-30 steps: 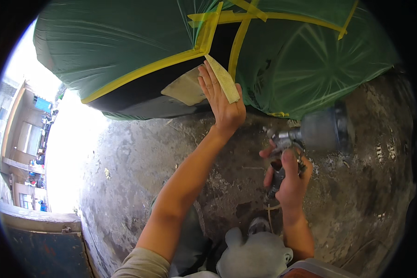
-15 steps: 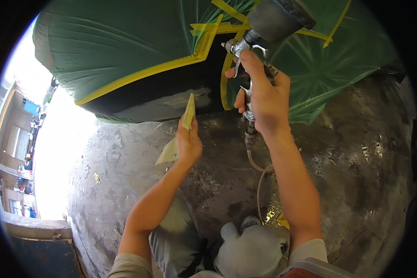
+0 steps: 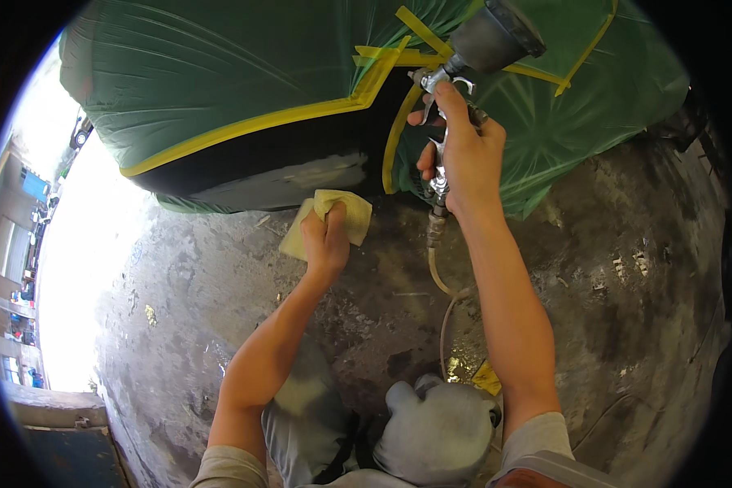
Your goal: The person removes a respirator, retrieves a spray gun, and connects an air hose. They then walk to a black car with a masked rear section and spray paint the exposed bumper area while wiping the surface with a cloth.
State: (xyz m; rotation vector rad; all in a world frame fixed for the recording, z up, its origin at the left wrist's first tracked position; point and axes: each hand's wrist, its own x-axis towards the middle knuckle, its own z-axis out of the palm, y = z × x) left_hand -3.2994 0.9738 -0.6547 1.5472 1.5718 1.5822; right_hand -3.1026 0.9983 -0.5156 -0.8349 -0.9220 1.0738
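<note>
Pinched in my left hand is a pale yellow cloth, folded over and spread to both sides of the fingers. It is held just in front of the lower edge of a black car panel, which bears a dull grey patch. My right hand is wrapped round the handle of a metal spray gun with a dark cup on top. The gun's nozzle points left, toward the panel's taped corner. From the grip's lower end runs a thin air hose.
Green masking film covers the car around the panel, edged with yellow tape. The hose trails to the stained concrete floor near my legs. A yellow scrap lies by my right forearm. Bright daylight enters at the left.
My left hand has turned, and the cloth now fans out flat where it was folded edge-on. The spray gun stays in my right hand, and the view has shifted slightly.
</note>
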